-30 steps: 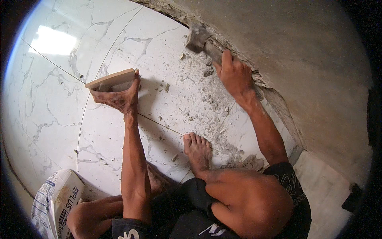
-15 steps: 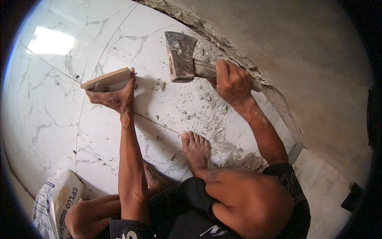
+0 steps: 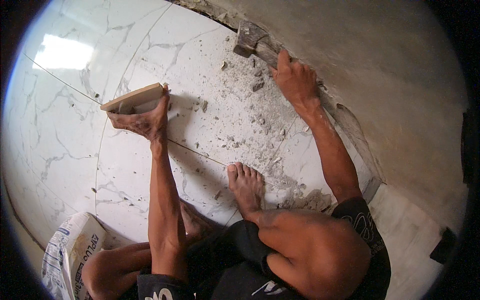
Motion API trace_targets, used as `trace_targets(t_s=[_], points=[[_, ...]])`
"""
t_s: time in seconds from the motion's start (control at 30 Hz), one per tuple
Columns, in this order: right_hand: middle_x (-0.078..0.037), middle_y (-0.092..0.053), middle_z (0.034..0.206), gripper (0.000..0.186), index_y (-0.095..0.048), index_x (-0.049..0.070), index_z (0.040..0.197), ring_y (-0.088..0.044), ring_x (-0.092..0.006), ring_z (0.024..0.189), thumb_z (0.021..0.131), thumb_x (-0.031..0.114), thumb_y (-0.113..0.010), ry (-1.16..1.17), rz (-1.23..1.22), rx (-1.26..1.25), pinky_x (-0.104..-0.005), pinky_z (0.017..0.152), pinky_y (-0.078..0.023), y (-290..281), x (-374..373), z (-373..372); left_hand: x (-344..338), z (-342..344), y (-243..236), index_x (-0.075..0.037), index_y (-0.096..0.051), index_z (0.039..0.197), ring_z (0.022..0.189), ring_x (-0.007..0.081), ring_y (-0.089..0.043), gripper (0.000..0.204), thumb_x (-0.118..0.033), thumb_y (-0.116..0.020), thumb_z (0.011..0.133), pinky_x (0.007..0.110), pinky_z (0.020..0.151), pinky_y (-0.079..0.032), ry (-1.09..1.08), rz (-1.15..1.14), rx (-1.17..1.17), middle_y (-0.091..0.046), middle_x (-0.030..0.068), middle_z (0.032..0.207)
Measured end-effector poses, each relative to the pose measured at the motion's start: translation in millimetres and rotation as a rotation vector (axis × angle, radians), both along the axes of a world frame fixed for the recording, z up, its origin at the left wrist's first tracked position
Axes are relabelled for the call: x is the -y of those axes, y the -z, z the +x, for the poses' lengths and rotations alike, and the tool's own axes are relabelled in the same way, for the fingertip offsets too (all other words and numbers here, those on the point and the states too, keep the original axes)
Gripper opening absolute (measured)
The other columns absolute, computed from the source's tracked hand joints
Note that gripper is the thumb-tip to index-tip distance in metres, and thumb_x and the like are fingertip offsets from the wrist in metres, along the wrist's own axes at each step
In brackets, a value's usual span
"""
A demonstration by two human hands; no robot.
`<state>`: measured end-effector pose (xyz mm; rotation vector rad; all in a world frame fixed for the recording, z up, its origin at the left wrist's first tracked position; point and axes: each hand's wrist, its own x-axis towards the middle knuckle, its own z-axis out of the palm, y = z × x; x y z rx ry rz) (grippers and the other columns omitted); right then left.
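Note:
My left hand [image 3: 144,123] grips a cut piece of tile [image 3: 134,98], thumb at one end and fingers at the other. The piece stands tilted over the marble-patterned floor, its beige edge upward. In my right hand [image 3: 297,84] is the wooden handle of an axe [image 3: 246,41]. Its grey, worn metal head is at the rough gap along the foot of the wall; whether it touches the wall I cannot tell. Grey rubble [image 3: 257,120] and dust lie below the axe, between my hands.
A bare cement wall [image 3: 390,80] rises on the right, its lower edge broken. White floor tiles [image 3: 60,130] with grey veins spread to the left. A white printed sack [image 3: 75,250] stands by my left knee. My bare foot [image 3: 246,187] rests beside the rubble.
My right hand has swung the axe up and right, from over the tiles to the wall's foot. More rubble shows where the axe was. The left hand and tile piece stay put.

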<state>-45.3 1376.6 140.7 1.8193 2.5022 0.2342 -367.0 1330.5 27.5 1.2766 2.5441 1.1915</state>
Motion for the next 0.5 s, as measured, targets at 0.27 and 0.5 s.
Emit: trace_targets(t_s=[0.27,0.5], points=[[-0.017,-0.058,0.061,0.040,-0.050,0.003,0.092,-0.063,-0.0334,0.054,0.090,0.042,-0.059,-0.090,-0.062,-0.388,-0.0408,0.047,-0.051,-31.2,38.2,-21.6,2.6,-4.2,0.6,0.008,-0.003,0.139,0.123,0.0408,-0.024,0.145,-0.065,-0.084,0.044,0.062,0.097,-0.035,0.009,-0.046,-0.062,-0.023,0.0274,0.123],[-0.016,-0.059,0.062,0.040,-0.046,0.003,0.087,-0.065,-0.0313,0.053,0.089,0.040,-0.060,0.045,-0.090,0.022,-0.0411,0.041,-0.051,-6.0,18.4,19.0,0.7,-3.4,-6.9,0.008,-0.004,0.138,0.123,0.0400,-0.023,0.141,-0.058,-0.088,0.046,0.060,0.098,-0.038,0.050,0.033,-0.001,-0.022,0.0258,0.123]])
